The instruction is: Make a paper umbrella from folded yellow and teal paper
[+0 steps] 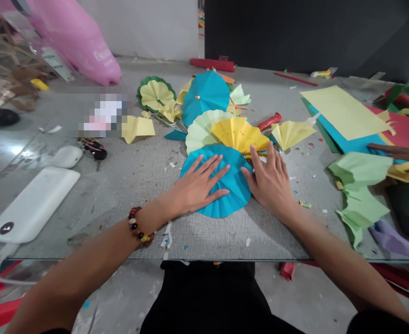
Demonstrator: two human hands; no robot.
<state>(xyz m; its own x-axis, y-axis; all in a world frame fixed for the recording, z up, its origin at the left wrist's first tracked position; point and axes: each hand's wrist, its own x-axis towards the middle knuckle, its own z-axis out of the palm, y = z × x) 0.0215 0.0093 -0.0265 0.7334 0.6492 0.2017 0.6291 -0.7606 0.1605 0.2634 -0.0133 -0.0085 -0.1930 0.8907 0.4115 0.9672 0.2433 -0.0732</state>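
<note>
Lying on the table is a round, pleated blue paper disc (221, 202) with a wavy edge. My left hand (204, 181) rests flat across it with the fingers spread. At the disc's right edge, my right hand (269, 174) has its fingers apart, thumb by the blue paper and fingertips at a yellow paper fan (239, 132). Behind these are a pale green pleated paper (200, 130) and a second blue pleated disc (207, 95) with a small tip at its centre. A light yellow fan (293, 134) lies beyond my right hand.
At the right are stacked coloured sheets (347, 111), crumpled green paper (360, 185) and another person's hand (399, 152). On the left lie a white power bank (33, 204) with a cable, a white case (67, 157) and a pink bag (82, 41). Paper scraps dot the tabletop.
</note>
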